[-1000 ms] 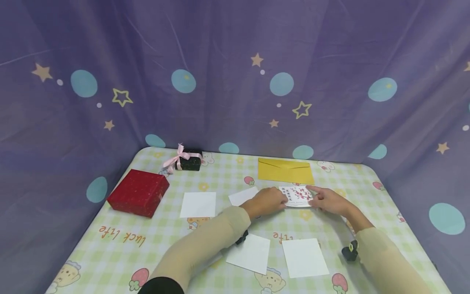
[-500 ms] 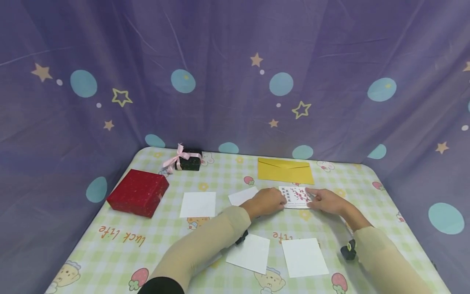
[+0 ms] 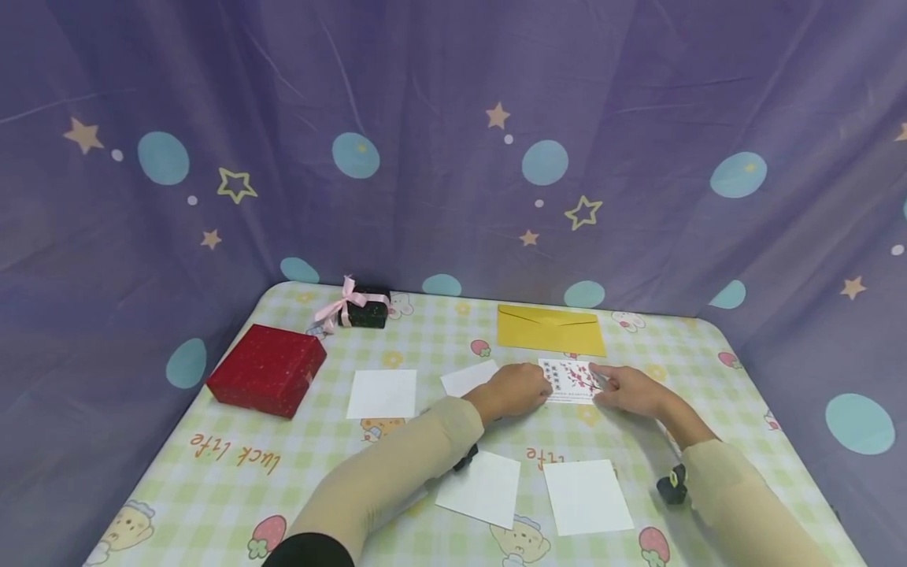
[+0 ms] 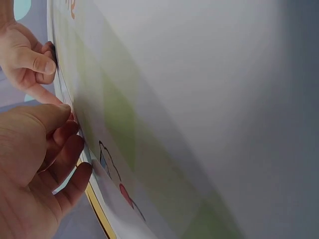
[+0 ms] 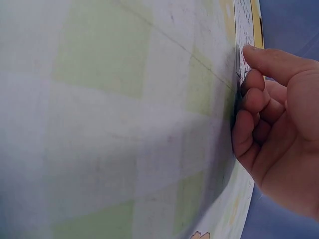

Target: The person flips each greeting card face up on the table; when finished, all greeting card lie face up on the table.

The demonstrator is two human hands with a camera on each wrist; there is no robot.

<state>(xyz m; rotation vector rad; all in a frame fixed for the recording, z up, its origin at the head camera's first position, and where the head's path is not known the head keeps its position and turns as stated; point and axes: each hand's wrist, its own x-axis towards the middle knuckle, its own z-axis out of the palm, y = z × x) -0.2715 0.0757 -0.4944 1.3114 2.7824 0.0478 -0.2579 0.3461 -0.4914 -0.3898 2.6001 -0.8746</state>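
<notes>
A white card (image 3: 571, 381) printed with red blossom branches and dark characters lies low over the tablecloth in the head view, between both hands. My left hand (image 3: 520, 388) grips its left end with bent fingers. At the right end my right hand (image 3: 631, 389) pinches the edge, index finger along the far corner and thumb nearer. The right wrist view shows the thumb of the right hand (image 5: 284, 109) on the card's face with the other fingers curled beside the edge. In the left wrist view, the fingertips of the left hand (image 4: 40, 159) meet at the card's thin edge.
Just behind the card lies a yellow envelope (image 3: 551, 330). White paper squares (image 3: 383, 394) are spread about, one partly under the left forearm. A red box (image 3: 268, 370) and a small black box with a pink ribbon (image 3: 366, 308) stand at left.
My right index finger has drawn in from its straight reach at the far corner, and that hand now pinches the edge. The card's curved near edge looks flatter. My left hand barely moved.
</notes>
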